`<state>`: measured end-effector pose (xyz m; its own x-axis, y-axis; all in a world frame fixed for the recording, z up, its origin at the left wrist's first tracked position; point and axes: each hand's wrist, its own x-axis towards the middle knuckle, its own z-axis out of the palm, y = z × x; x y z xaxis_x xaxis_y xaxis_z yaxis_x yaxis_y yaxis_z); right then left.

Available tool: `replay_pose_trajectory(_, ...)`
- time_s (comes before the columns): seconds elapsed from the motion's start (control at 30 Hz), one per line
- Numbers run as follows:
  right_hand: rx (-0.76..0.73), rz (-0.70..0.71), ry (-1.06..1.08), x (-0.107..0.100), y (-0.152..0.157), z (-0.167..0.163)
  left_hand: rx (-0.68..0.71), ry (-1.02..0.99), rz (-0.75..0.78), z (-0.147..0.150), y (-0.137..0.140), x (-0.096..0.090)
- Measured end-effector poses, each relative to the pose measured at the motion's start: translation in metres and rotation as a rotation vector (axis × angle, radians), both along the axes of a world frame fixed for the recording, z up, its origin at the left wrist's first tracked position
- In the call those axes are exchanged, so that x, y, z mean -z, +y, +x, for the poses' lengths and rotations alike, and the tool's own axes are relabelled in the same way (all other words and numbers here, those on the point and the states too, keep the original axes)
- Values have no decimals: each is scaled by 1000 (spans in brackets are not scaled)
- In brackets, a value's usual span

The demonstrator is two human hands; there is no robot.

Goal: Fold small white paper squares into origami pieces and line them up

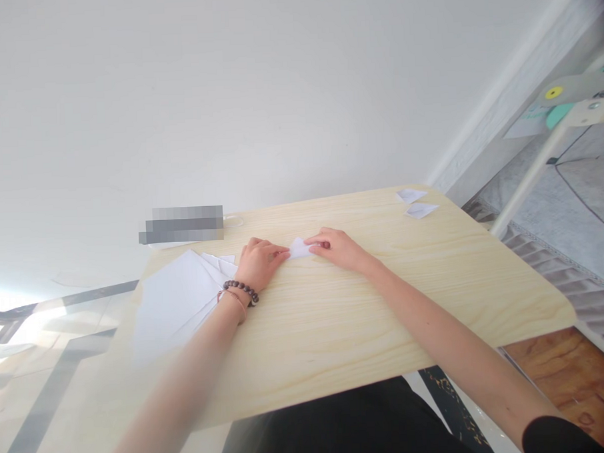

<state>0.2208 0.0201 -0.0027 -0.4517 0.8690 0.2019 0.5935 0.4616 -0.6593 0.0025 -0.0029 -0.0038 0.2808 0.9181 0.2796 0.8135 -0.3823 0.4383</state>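
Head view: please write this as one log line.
left hand: holds small paper; right hand: holds same paper; folded papers: table, far right

White paper [298,249], pale yellow wood-grain table [311,333], dark beaded bracelet [240,286], black clothing [335,425], light grey wall [276,87]

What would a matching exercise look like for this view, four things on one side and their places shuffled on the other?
Things:
1. Dark beaded bracelet
2. White paper sheets
3. Two folded paper pieces
4. Small white paper piece

Places:
A. Table's far right corner
B. Between left hand and right hand
C. Around left wrist
D. Table's left side

Pairs: 1-C, 2-D, 3-A, 4-B
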Motion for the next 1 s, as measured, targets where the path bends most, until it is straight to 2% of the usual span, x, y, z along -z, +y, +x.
replay_pose_trajectory(0.33, 4, -26, 29, 0, 1, 1, -17, 36, -93, -1, 0, -2)
replay_pose_trajectory(0.5, -11, -40, 18, 0, 3, 3, 11, 47, -67, -3, -2, -3)
replay_pose_trajectory(0.77, -15, -36, 37, -2, 0, 2, 271, 89, 79, -1, -2, -4)
replay_pose_trajectory(1.0, -21, -55, 42, -1, 0, 3, 366, 234, 125, 1, -2, -6)
